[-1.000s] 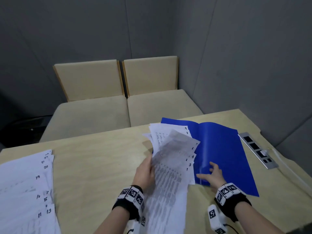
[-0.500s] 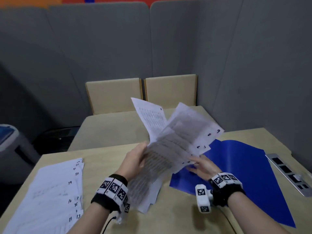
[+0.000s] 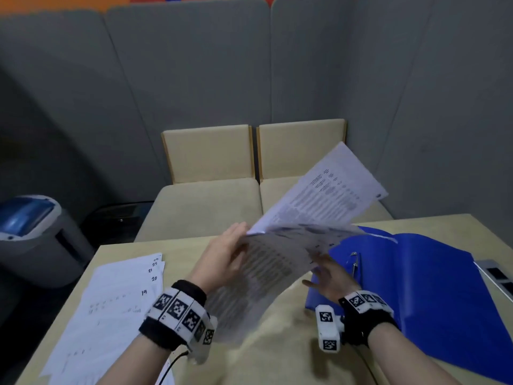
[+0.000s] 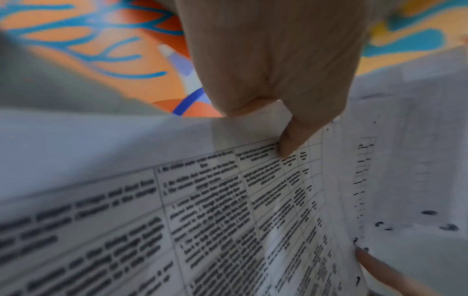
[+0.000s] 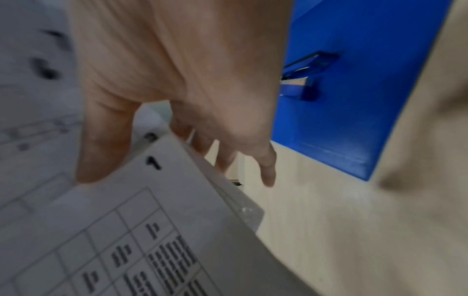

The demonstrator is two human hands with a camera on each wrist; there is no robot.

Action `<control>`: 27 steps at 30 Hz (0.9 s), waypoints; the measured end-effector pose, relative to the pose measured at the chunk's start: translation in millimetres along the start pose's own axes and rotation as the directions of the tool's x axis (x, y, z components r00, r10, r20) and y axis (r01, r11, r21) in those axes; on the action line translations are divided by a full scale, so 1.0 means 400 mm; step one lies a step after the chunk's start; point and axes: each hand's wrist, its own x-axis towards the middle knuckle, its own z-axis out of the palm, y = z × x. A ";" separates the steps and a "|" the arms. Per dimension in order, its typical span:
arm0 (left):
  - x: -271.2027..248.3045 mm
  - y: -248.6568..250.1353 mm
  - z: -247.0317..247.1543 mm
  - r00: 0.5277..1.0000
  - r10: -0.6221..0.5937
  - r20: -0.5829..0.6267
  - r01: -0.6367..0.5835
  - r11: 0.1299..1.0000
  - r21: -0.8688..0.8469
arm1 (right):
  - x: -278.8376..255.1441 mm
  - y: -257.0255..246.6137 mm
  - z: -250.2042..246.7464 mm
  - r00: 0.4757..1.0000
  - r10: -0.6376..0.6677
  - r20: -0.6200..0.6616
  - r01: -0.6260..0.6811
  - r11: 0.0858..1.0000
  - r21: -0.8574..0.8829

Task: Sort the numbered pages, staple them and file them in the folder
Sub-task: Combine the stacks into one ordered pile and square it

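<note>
My left hand holds a sheaf of printed pages up off the bench, thumb pressed on the front sheet and fingers curled behind its edge. The sheets are thin white paper, limp enough to bow and fan apart, printed with ruled tables of small black type and marked with handwritten numbers near one corner; the wrist view shows a "1" on the near sheet. One page lifts away at the top of the fan, tilted toward the far right. My right hand reaches in under the fan's lower right edge with fingers spread and fairly straight, touching the paper; I cannot tell whether it pinches any sheet. Just beside that hand lies the open blue folder, smooth glossy plastic, flat on the pale wood-grain bench, with a metal clip at its spine. Well apart on the left rests a second spread of numbered pages, flat and overlapping. Two beige padded chairs stand behind the bench.
</note>
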 end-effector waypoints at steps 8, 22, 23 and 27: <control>-0.041 -0.082 0.045 0.877 -0.471 -0.097 0.381 0.803 -0.459 | -0.010 -0.052 0.107 0.996 -0.092 0.021 0.094 0.976 -0.195; -0.091 -0.038 0.136 0.702 -0.636 -0.319 0.360 0.705 -0.611 | -0.048 0.007 0.203 0.881 -0.469 0.065 0.447 0.778 -0.442; -0.101 -0.041 0.143 0.693 -0.655 -0.300 0.379 0.686 -0.621 | -0.045 0.021 0.198 0.885 -0.464 0.037 0.436 0.797 -0.419; -0.115 -0.057 0.147 0.644 -0.732 -0.221 0.446 0.595 -0.669 | -0.032 0.057 0.201 0.883 -0.453 -0.121 0.377 0.839 -0.392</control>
